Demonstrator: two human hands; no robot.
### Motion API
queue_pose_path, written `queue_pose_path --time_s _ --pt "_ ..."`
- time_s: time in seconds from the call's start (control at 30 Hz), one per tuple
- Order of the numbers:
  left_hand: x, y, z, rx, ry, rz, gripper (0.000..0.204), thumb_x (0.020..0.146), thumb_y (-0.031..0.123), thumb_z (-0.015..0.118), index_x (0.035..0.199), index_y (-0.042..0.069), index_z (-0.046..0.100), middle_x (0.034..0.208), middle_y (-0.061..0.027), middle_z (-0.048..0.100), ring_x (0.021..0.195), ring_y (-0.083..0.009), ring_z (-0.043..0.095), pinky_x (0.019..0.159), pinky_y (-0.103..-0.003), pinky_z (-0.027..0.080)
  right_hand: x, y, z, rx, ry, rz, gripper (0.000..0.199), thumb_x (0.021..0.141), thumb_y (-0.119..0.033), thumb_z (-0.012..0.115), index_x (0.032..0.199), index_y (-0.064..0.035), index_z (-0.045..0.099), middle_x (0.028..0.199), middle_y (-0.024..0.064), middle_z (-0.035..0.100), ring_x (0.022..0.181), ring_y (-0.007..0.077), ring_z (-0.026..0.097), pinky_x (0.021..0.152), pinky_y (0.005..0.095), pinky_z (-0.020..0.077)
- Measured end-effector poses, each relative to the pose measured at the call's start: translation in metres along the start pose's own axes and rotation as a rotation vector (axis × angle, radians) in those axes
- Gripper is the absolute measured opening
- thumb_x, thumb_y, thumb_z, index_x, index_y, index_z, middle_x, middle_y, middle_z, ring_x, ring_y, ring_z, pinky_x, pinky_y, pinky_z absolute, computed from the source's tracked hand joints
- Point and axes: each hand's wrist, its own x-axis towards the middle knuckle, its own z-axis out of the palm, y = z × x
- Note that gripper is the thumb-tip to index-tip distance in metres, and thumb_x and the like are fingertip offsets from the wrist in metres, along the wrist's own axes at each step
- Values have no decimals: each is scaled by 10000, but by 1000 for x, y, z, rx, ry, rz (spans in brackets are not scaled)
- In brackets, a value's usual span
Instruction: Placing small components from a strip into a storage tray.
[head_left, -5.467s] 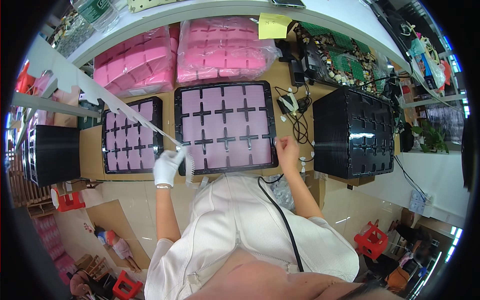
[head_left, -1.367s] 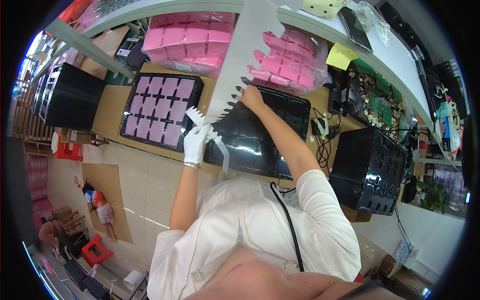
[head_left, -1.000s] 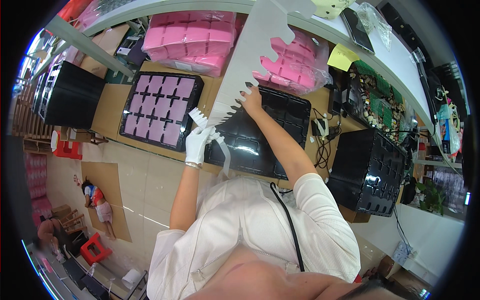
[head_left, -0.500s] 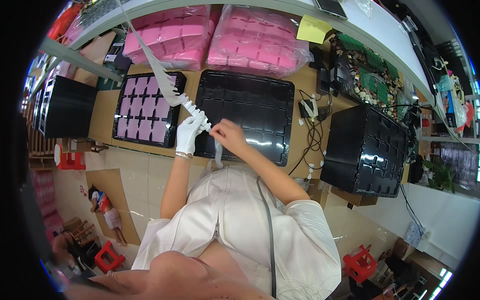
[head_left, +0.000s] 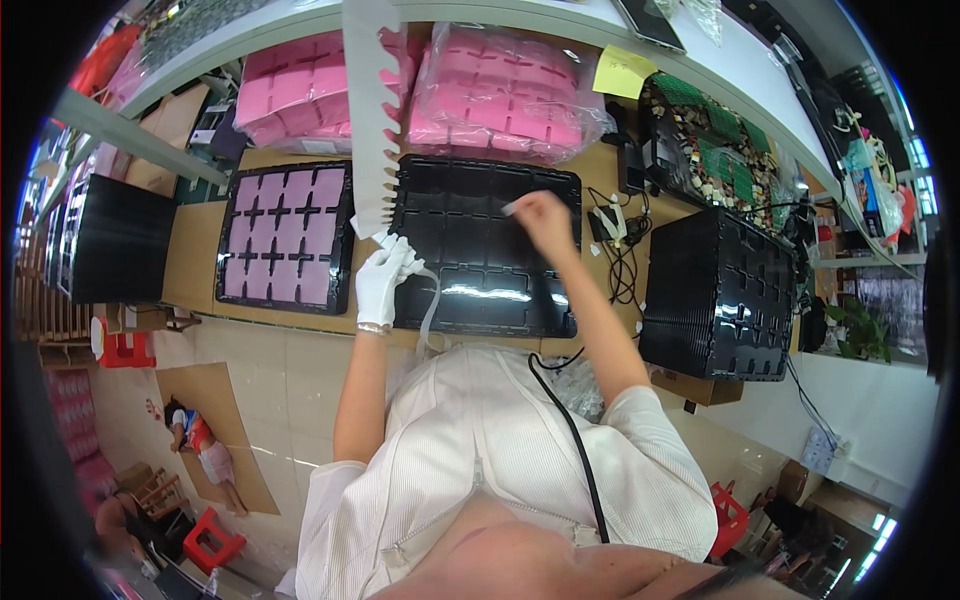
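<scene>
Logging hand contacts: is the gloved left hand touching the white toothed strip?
Touching. Head view: the gloved left hand pinches the white toothed strip along its lower part.

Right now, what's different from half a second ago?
Right hand moved off the white strip, rightward and forward, over the black tray, pinching a small white piece. The strip's upper part swung right. Gloved left hand still grips the strip; the black tray and pink-filled tray stayed put.
</scene>
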Motion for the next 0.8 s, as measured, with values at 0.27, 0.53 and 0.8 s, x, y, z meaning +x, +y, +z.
queue_pose_path --time_s 0.27,0.53,0.8 --pt "-2 1 1 50 -13 -2 237 840 273 691 855 37 675 777 -11 668 613 -37 583 561 -170 420 56 59 -48 -650 -3 248 205 697 -271 750 741 -81 689 723 103 664 715 281 644 671 391 502" --pt "1 1 3 26 -37 -15 228 847 261 683 869 35 669 789 -12 668 636 -48 590 572 -178 421 55 63 -44 -625 130 294 218 678 -278 745 731 -75 687 744 123 678 734 297 654 688 388 507" --pt "-14 4 -10 81 18 -24 208 835 240 698 841 34 669 771 -7 660 617 -34 568 567 -173 416 -7 47 -26 431 -195 348 76 821 -77 601 885 -43 574 863 73 624 759 127 569 707 239 448"
